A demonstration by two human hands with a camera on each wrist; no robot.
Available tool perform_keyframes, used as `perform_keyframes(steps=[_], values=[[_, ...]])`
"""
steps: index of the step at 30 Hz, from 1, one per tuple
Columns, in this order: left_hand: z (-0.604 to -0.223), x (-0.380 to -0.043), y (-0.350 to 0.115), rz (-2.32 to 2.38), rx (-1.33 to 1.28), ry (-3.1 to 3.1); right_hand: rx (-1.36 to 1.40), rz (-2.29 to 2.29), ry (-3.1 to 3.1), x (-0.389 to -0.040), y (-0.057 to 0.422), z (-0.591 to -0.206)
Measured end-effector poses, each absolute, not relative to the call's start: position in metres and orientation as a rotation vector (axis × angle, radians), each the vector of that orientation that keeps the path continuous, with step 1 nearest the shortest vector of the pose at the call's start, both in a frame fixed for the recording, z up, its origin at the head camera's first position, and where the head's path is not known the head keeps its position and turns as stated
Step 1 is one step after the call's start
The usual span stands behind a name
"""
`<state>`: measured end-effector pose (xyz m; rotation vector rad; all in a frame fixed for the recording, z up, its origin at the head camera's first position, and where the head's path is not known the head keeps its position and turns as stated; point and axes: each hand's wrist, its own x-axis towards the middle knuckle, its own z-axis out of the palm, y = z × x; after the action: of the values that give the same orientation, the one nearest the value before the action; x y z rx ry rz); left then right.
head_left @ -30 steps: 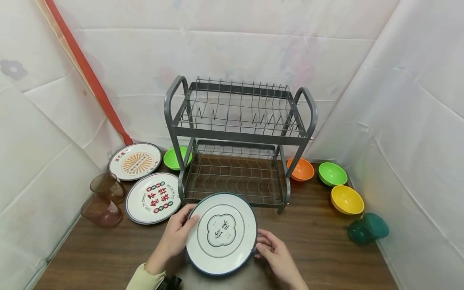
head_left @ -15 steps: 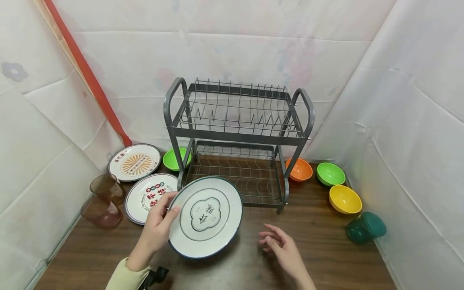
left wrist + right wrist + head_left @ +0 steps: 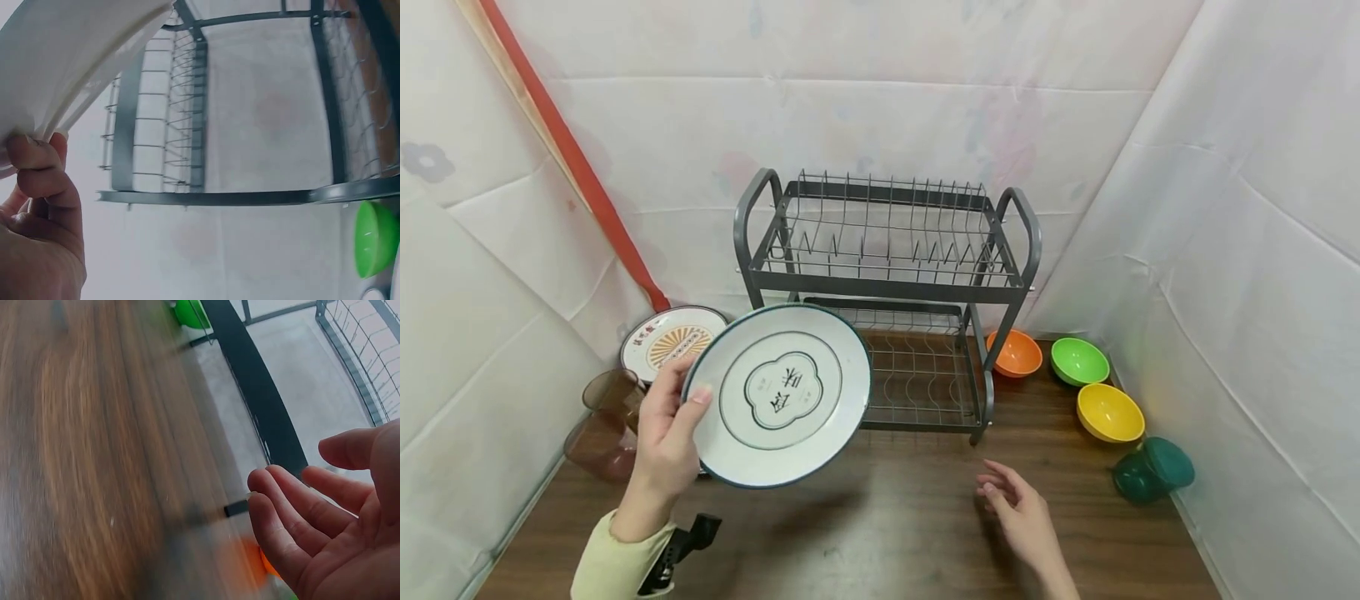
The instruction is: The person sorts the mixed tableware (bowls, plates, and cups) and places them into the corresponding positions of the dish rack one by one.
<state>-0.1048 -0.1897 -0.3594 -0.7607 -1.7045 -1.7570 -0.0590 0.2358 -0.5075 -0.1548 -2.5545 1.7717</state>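
My left hand [image 3: 666,442] grips the left edge of a white plate [image 3: 835,400] with a dark blue-green rim and a printed flower-shaped emblem. The thumb lies on its upper face, and in the left wrist view the curled fingers [image 3: 47,181] sit beneath it. The plate is tilted and raised above the table, in front of a dark grey two-tier dish rack [image 3: 887,287]. To the right, over the table, my right hand [image 3: 1022,517] hangs with loosely bent fingers and holds nothing. In the right wrist view its fingers [image 3: 281,519] are apart from the rack.
Behind the left hand lie a sunburst plate [image 3: 658,333] and two tinted glasses [image 3: 598,442]. An orange bowl [image 3: 1018,354], a green bowl [image 3: 1079,362], a yellow bowl [image 3: 1110,413] and a teal cup [image 3: 1152,471] stand at the right. White cloth walls enclose the wooden table [image 3: 880,517].
The right hand has let go of the plate and drawn away to the right. My left hand has lifted the plate leftward and up, covering the red-lettered plate and the left green bowl.
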Motion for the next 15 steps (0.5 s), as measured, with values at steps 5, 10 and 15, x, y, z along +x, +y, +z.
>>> perform_keyframes(steps=[5,10,15], values=[[-0.346,-0.110,-0.193,-1.782,-0.723,-1.536,-0.184,1.741,-2.565,-0.058,0.244,-0.512],[-0.334,-0.115,-0.198,-1.808,-0.620,-1.370,-0.164,1.718,-2.576,-0.057,0.248,-0.514],[-0.318,-0.119,-0.198,-1.849,-0.570,-1.240,-0.240,1.720,-2.586,-0.058,0.247,-0.514]])
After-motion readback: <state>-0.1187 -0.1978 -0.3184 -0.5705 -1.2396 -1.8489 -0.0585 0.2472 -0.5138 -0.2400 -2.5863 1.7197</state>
